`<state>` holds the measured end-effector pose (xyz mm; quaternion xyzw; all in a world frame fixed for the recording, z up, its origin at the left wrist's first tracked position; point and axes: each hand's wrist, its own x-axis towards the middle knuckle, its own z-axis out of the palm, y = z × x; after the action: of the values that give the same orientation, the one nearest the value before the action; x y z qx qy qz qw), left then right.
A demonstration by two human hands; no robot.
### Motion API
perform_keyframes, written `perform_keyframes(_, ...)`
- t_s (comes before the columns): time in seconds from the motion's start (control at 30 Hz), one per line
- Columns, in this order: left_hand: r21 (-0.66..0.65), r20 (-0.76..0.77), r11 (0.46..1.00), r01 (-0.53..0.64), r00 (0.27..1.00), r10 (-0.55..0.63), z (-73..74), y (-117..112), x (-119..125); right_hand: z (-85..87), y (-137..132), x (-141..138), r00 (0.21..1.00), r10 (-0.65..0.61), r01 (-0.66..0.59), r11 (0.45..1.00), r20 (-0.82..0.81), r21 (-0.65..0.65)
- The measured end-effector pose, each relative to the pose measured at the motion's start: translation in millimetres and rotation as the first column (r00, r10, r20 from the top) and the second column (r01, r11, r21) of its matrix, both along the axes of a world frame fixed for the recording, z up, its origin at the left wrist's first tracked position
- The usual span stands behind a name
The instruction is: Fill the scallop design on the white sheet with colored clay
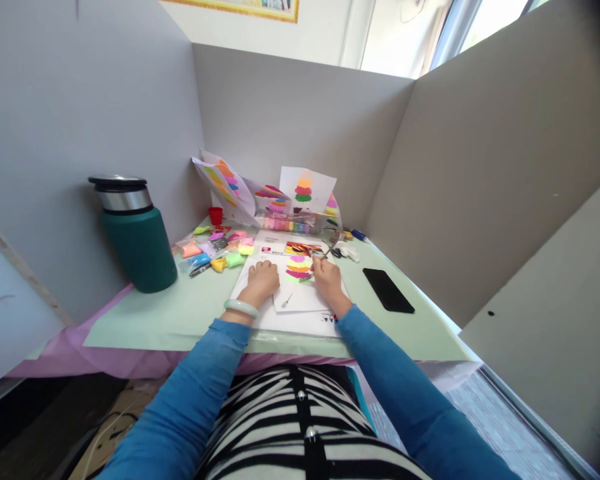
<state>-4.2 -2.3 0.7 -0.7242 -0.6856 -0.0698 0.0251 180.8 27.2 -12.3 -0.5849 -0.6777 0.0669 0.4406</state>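
A white paper sheet (300, 300) lies in front of me on the pale green table (180, 320). On it is a stack of coloured clay bands (299, 268) in pink, yellow, purple and green. My left hand (261, 280) rests curled on the sheet's left side, a pale bangle on its wrist. My right hand (327, 277) is closed on a thin tool (326, 254) whose tip is at the right edge of the clay bands.
A dark green flask (136, 237) stands at the left. Several small bags of coloured clay (217, 250) and a red cup (215, 215) lie behind my left hand. Finished clay pictures (305, 188) lean on the back panel. A black phone (387, 289) lies at the right.
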Motion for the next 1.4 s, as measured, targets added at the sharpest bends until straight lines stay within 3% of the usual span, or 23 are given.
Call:
perform_keyframes(0.23,-0.003,0.008,1.0,-0.004,1.0,0.004,1.9,-1.9,0.8,-3.0,2.2,-0.9,0.999,0.041,-0.042,0.999,-0.013,-0.007)
perform_keyframes(0.47,-0.005,0.013,1.0,-0.003,1.0,0.003,1.8,-1.9,0.4,0.1,0.0,0.7,0.999,-0.008,0.008,1.0,-0.035,0.005)
perform_keyframes(0.87,0.005,0.01,1.0,-0.004,1.0,0.004,1.9,-2.8,1.4,-1.8,0.1,-0.3,0.996,0.058,-0.057,0.998,-0.064,0.021)
perform_keyframes(1.4,-0.001,0.015,1.0,-0.007,1.0,0.007,1.8,-2.4,1.3,-4.6,2.7,-1.3,0.999,0.046,-0.046,0.999,0.015,0.009)
